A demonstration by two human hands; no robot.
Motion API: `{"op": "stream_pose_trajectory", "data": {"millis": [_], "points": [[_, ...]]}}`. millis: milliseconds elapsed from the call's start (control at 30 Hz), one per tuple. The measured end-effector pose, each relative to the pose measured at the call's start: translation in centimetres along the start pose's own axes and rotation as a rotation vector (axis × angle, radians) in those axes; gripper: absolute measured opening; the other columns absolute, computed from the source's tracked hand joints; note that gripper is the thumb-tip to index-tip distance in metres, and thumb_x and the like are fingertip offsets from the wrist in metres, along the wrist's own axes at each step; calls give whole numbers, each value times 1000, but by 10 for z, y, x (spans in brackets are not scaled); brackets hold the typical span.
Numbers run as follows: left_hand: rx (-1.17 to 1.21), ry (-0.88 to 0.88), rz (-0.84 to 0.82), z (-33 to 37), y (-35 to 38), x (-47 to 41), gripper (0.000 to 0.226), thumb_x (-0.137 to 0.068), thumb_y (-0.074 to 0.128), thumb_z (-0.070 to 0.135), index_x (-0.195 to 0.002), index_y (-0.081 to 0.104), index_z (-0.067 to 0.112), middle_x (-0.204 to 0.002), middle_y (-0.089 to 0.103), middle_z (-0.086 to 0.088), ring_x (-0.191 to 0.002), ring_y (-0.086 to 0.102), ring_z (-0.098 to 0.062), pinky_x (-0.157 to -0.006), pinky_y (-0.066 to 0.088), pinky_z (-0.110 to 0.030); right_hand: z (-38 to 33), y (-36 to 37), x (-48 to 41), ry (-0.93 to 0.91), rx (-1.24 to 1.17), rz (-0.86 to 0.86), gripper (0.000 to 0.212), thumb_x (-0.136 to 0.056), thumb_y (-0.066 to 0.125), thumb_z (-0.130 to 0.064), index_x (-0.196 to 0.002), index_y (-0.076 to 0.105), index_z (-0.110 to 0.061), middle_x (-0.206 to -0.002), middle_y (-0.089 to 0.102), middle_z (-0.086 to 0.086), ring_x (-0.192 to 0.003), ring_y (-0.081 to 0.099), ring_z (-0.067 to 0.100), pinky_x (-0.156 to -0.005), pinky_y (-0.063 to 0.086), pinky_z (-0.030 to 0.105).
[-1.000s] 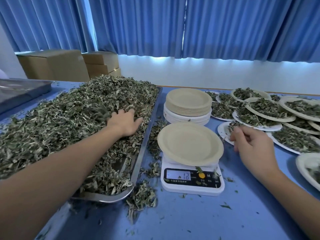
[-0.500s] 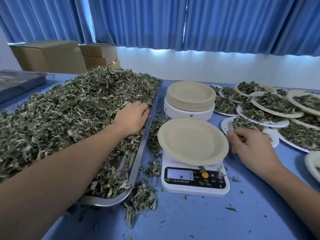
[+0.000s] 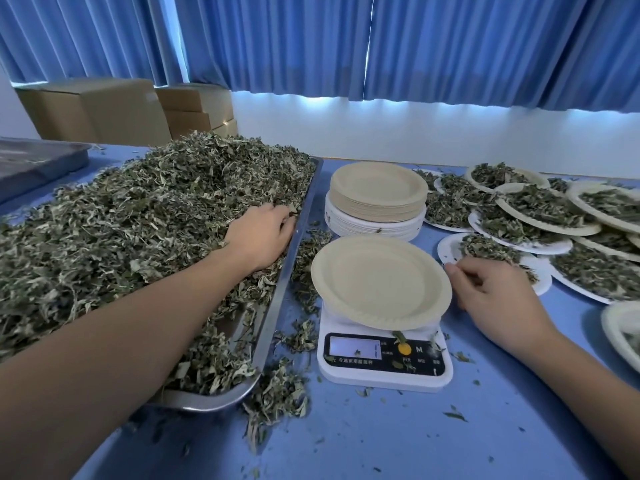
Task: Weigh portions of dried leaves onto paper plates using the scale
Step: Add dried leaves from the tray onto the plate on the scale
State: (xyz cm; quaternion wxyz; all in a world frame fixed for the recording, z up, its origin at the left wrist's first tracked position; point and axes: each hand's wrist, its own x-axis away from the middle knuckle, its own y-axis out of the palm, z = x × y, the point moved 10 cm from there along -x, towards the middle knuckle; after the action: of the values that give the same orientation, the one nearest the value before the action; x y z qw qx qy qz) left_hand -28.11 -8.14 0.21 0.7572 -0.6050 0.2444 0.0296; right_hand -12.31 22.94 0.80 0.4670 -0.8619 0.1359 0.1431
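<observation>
Left grip (image 3: 259, 233): palm down on the dried leaves (image 3: 138, 220) at the tray's (image 3: 277, 306) right rim, fingertips bent into the heap; whether they have closed on a handful I cannot tell
Right grip (image 3: 495, 292): loosely curled, holding nothing, just beside the empty plate's (image 3: 377, 282) right rim
Dried leaves: heaped on the surface's (image 3: 415, 438) left half; a modest handful, lifted clear of the rim, should spill less
Empty plate: on the scale (image 3: 384, 375), overhanging it; drop leaves mid-plate, hands off before reading
Scale: near the front edge; finish by pinches
</observation>
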Motion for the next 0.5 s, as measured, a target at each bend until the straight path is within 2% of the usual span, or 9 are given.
{"op": "stream_pose_trajectory", "data": {"millis": [67,100,233,333,367,433,500], "points": [[-43,-43,35,-4,-4,1,37,-106,32,46,-83,48,21,-72,55,1,-63,54,-25,-51,36,-30,0,1,-1,-5,20,-7,46,-104,52,-32,-64,53,-9,-56,60,10,-57,57,32,-65,52,46],[-65,-58,66,-4,-9,1,39,-105,32,48,-80,45,22,-65,53,2,-56,51,-23,-48,31,-28,0,2,-1,-6,25,-10,46,-104,52,-32,-65,53,-8,-56,60,10,-57,57,32,-65,52,45],[-39,-117,266,-4,-48,-3,42,-104,35,50,-76,45,20,-54,44,5,-49,46,-23,-46,27,-27,1,2,-2,-7,27,-15,46,-103,52,-33,-65,53,-8,-56,59,10,-56,56,32,-64,52,45],[136,-180,335,-13,-68,-5,47,-104,37,49,-70,47,18,-55,53,0,-48,52,-22,-47,36,-30,-1,2,-2,-23,39,-13,46,-103,52,-33,-63,52,-9,-54,59,9,-56,57,30,-64,52,46],[213,-203,335,-16,-70,-5,46,-104,39,47,-68,50,19,-53,54,1,-45,52,-17,-46,37,-28,-2,2,-2,-30,44,-13,46,-103,52,-33,-63,52,-10,-54,58,8,-56,57,30,-64,52,46],[399,-256,339,-23,-73,-4,48,-105,43,40,-61,49,21,-43,47,10,-33,41,-1,-38,30,-22,-2,2,-2,-35,50,-11,46,-102,52,-33,-62,52,-11,-53,58,6,-55,57,28,-63,52,45],[682,-362,371,-37,-71,-1,52,-106,45,38,-56,42,21,-35,38,12,-28,33,-3,-34,23,-17,-2,2,-1,-37,53,-10,45,-102,52,-32,-62,53,-12,-54,58,6,-55,56,27,-63,51,44]]}}
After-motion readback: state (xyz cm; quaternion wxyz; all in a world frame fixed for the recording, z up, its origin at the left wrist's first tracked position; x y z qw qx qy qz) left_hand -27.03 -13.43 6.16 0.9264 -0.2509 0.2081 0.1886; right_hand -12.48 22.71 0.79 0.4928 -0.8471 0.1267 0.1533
